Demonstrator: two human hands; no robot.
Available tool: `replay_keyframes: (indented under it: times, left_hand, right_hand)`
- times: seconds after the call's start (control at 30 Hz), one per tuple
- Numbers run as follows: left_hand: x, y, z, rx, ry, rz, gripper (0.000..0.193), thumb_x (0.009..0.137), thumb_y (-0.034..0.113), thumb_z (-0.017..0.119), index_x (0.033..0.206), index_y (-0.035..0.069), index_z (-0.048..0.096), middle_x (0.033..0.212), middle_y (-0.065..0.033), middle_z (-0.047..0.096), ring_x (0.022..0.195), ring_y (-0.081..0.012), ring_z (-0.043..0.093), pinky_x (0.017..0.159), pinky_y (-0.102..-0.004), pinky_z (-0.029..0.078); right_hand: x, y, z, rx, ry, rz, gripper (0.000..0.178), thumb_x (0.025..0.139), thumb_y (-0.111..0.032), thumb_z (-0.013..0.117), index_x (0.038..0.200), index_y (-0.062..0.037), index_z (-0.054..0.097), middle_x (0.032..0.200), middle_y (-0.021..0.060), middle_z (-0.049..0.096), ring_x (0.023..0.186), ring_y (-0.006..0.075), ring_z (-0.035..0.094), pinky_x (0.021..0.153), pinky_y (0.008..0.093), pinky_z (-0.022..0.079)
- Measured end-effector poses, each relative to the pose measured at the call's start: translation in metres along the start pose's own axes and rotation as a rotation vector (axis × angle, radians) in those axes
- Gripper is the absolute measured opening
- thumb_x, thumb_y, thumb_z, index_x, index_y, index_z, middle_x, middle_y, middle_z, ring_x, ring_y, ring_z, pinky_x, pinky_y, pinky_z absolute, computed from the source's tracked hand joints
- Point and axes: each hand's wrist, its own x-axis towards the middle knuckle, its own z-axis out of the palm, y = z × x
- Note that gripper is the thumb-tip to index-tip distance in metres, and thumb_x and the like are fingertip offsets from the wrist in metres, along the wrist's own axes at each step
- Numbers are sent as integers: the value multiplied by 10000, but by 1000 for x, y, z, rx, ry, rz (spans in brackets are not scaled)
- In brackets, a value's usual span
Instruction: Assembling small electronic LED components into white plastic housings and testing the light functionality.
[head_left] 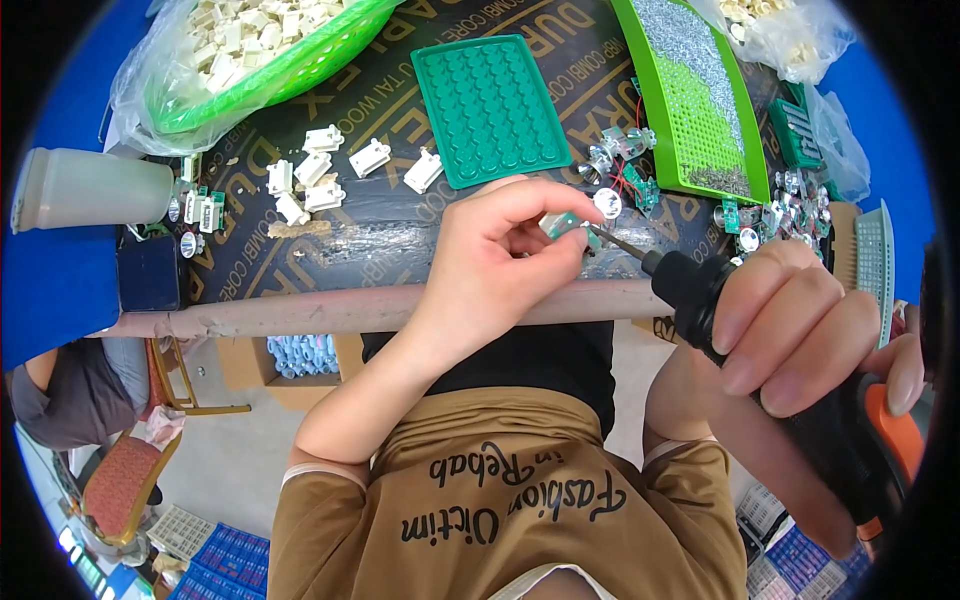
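Small green-and-white part (562, 225) is in the left hand, above the front side of the table (350, 265). At far left is a translucent jar (100, 190); whether it stands or lies, I cannot tell, and its content cannot be seen. Next comes a bright green basket (290, 90), with plastic bag around it, full of white plastic pieces. Under the table, one cardboard box (240, 362) contains light blue pieces. In the middle lies a dark green tray (490, 110) with rows of round hollows. More to the right, a lime-green perforated tray (690, 125) carries many tiny silvery pieces, and behind it a clear bag (800, 45) has cream-coloured pieces.

About the grip: the left hand (500, 240) is nearly closed, thumb and fingers pinching the part. The right hand (790, 325) is wrapped around a black-and-orange power screwdriver (705, 300), whose bit points to the part; if it touches, I cannot tell. Fingers cover much of the part. The basket and the lime-green tray are cut by the upper edge.
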Motion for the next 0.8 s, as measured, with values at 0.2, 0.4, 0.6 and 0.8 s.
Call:
replay_keyframes:
  times: [0.2, 0.4, 0.6, 0.8]
  left_hand:
    - [1, -5, 2, 38, 89, 152, 141, 737, -33, 568, 848, 27, 629, 780, -5, 515, 586, -6, 475, 501, -137, 394]
    - [1, -7, 2, 41, 95, 175, 143, 731, -32, 571, 845, 30, 633, 766, -20, 515, 594, -26, 492, 502, -150, 419]
    - [1, -5, 4, 88, 113, 191, 147, 726, -33, 576, 841, 35, 639, 741, -27, 518, 587, -43, 501, 508, -162, 436]
    - [0, -3, 4, 111, 123, 186, 151, 720, -32, 583, 836, 41, 645, 741, -30, 530, 601, -52, 511, 508, -171, 445]
  right_hand:
    - [-4, -5, 0, 9, -9, -2, 781, 560, -672, 662, 1065, -127, 422, 690, 2, 500, 499, 108, 491, 480, 231, 403]
    - [-5, -12, -4, 15, -13, -2, 777, 562, -671, 660, 1062, -128, 419, 688, 4, 502, 497, 111, 492, 477, 233, 405]
    - [-9, -11, -7, 20, -17, -4, 773, 565, -671, 659, 1059, -128, 417, 686, 7, 504, 495, 114, 493, 474, 236, 407]
    - [-7, -11, -8, 29, -23, -7, 770, 567, -670, 657, 1056, -128, 414, 684, 9, 506, 493, 117, 494, 471, 239, 409]
